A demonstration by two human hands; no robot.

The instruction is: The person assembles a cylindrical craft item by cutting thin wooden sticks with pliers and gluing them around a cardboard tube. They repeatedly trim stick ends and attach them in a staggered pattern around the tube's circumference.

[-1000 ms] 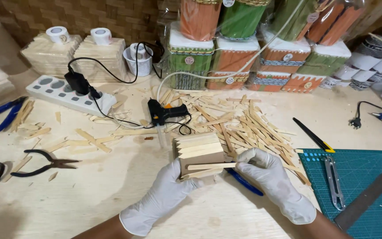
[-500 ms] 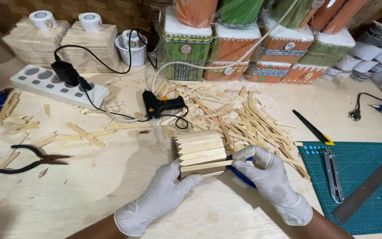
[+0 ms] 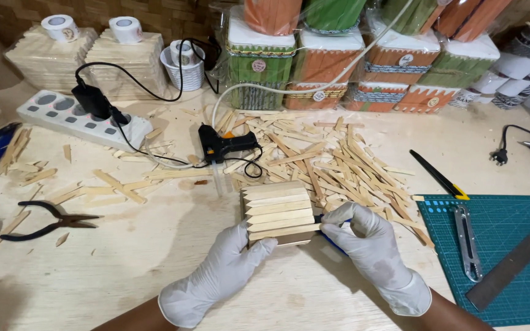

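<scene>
Head view: wooden table [image 3: 124, 263] has barely shifted, stick panel [image 3: 277, 211] sits centred as before. Left hand [image 3: 216, 279] keeps clasping its lower edge, right hand [image 3: 372, 251] still pinches the bottom stick, pressing it home.

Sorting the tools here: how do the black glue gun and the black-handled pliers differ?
The glue gun lies beside the stick pile, its cord trailing off; the pliers lie at the table's left with no cord. The pliers' handles are spread apart; the gun is one solid body. Both are black and untouched by either hand.
</scene>
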